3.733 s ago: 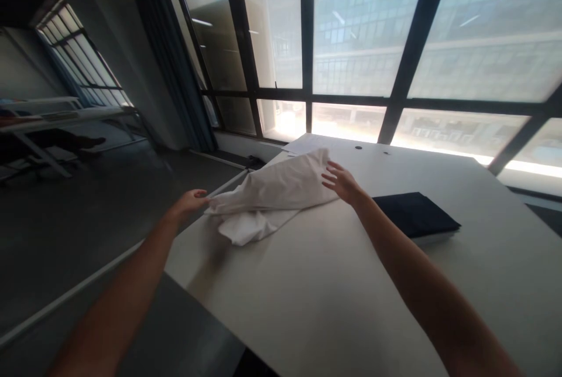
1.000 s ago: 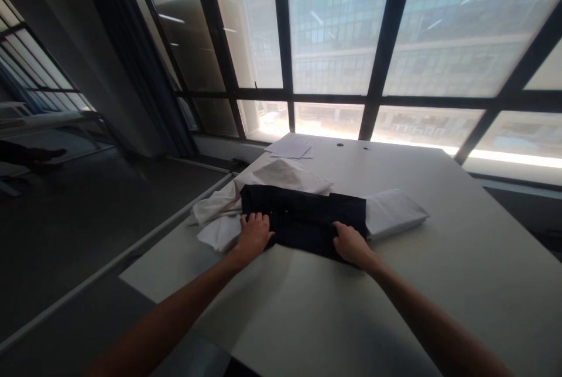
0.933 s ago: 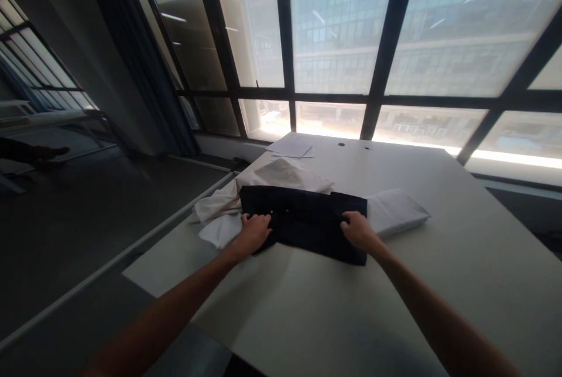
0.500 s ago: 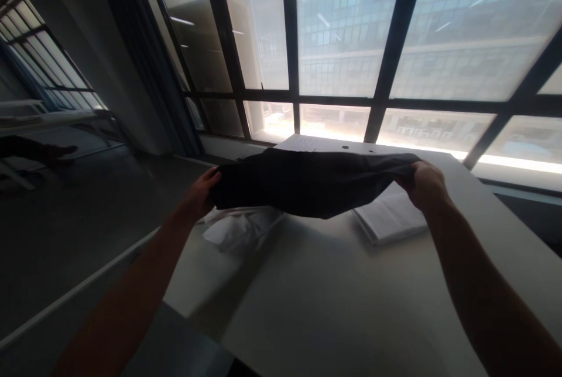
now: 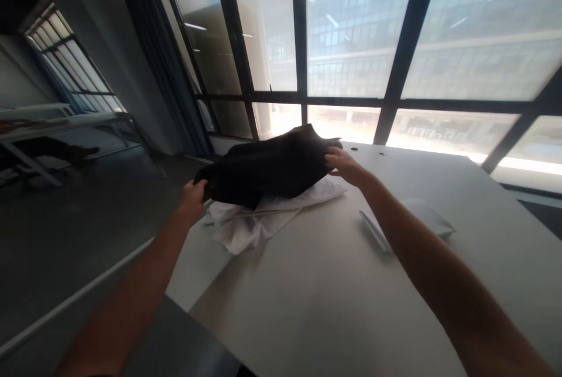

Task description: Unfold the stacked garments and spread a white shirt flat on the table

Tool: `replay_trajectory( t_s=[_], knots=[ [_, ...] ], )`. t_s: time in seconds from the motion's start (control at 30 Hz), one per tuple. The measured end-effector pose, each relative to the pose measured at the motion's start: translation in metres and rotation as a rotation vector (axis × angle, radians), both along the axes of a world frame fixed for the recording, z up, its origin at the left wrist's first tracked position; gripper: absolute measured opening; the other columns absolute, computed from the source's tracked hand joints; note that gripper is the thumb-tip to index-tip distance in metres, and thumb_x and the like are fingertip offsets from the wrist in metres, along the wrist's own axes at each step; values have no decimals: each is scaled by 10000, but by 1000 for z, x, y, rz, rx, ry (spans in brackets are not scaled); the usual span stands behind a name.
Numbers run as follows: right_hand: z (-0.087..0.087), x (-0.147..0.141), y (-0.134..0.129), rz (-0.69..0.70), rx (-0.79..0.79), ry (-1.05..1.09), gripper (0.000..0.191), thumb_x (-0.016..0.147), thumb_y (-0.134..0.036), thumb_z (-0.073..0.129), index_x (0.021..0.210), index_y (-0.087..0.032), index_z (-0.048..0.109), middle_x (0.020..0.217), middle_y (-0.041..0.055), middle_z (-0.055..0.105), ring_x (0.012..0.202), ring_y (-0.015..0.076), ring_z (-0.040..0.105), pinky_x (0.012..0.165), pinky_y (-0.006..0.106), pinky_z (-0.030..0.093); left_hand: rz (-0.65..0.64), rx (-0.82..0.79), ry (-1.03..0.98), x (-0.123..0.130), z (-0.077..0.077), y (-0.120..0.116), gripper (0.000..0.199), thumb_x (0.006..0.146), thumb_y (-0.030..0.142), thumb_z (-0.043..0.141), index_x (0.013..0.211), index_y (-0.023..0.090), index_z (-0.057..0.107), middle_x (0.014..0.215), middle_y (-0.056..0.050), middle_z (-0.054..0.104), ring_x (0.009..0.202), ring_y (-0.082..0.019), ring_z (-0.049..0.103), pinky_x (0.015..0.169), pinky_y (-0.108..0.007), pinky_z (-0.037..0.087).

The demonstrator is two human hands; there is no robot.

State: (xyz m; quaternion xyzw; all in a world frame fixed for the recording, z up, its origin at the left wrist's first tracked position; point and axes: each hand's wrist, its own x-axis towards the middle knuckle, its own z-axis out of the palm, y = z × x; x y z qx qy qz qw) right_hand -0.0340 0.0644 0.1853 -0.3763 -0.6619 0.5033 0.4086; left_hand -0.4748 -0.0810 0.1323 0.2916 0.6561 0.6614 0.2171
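Note:
A black cloth garment is held up between my two hands over the far left part of the white table; its exact kind I cannot make out. My left hand grips its left end with closed fingers. At its right end, my right hand pinches the fabric. Beneath the black garment lies a crumpled white cloth, partly covered from view. To the right, a folded white cloth rests on the table, partly hidden behind my right forearm.
Large framed windows rise behind the table, with a dark curtain at their left. Farther left stands another white table, with a person's leg and shoe below it.
My right hand has moved left, bringing the garment's ends closer together, so the cloth bunches and peaks instead of stretching wide. More of the crumpled white cloth shows. The view has shifted slightly.

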Motion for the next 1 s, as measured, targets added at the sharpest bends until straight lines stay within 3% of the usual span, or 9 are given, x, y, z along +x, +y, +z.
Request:
replay_trajectory(
  t_s=[0.1, 0.17, 0.27, 0.37, 0.5, 0.6, 0.7, 0.83, 1.0],
  knots=[
    [-47, 11, -13, -59, 124, -442, 265, 880, -280, 596, 1110, -181, 682, 1110, 93, 691, 1006, 212, 646, 888, 340, 517, 21, -340, 297, -8, -27, -20, 239, 664, 202, 696, 892, 139, 662, 786, -82, 684, 884, -338, 695, 789, -417, 554],
    [-74, 30, -22, -135, 187, -653, 288, 878, -217, 586, 1139, -148, 684, 1186, 133, 682, 1145, 244, 603, 1025, 363, 439, 79, -562, 670, -6, -37, -26, 433, 647, 216, 692, 1058, 84, 663, 1026, -196, 692, 1089, -425, 634, 922, -503, 502],
    [-104, 67, -39, -200, 191, -790, 400, 884, -218, 593, 1262, -95, 629, 1322, 213, 609, 1298, 301, 504, 1116, 436, 345, 132, -537, 1106, 13, -41, -20, 635, 765, 267, 611, 1359, 56, 525, 1372, -274, 533, 1323, -416, 472, 1078, -530, 383],
    [-125, 104, -60, -275, 157, -1069, 562, 925, -400, 580, 1422, -145, 516, 1506, 236, 439, 1412, 388, 364, 1090, 570, 339, -43, -482, 1316, 48, -44, -6, 634, 859, 407, 576, 1439, 166, 496, 1519, -203, 417, 1415, -385, 355, 1133, -504, 313],
    [-150, 138, -89, -292, 78, -1334, 690, 925, -507, 562, 1524, -209, 395, 1605, 230, 287, 1442, 476, 268, 1013, 685, 345, -364, -741, 1308, 97, -69, 3, 832, 820, 642, 600, 1534, 264, 403, 1522, -218, 389, 1303, -457, 456, 1025, -532, 386],
    [-161, 149, -104, -339, 134, -1400, 694, 947, -465, 543, 1545, -166, 359, 1582, 265, 315, 1421, 464, 319, 999, 634, 386, -345, -806, 1313, 123, -96, 1, 856, 846, 656, 563, 1564, 239, 353, 1471, -264, 391, 1179, -456, 547, 962, -510, 417],
    [-159, 152, -112, -386, 204, -1392, 536, 983, -429, 493, 1385, -79, 552, 1400, 291, 534, 1293, 402, 510, 977, 508, 442, -275, -782, 1341, 137, -115, -6, 817, 877, 634, 535, 1555, 209, 369, 1393, -264, 427, 1102, -424, 586, 920, -475, 438],
    [-150, 146, -120, -364, 207, -1347, 378, 1005, -318, 444, 1027, -80, 736, 1014, 242, 726, 988, 319, 702, 831, 382, 509, -242, -774, 1359, 153, -125, -13, 849, 860, 655, 539, 1527, 148, 401, 1330, -268, 459, 1034, -423, 600, 866, -468, 459],
    [-150, 140, -122, -352, 271, -1352, 338, 963, -136, 420, 983, -97, 755, 952, 228, 749, 893, 301, 735, 741, 344, 507, -168, -746, 1322, 157, -126, -5, 880, 863, 684, 497, 1535, 129, 375, 1367, -301, 450, 1090, -477, 565, 856, -505, 462]
  ],
)
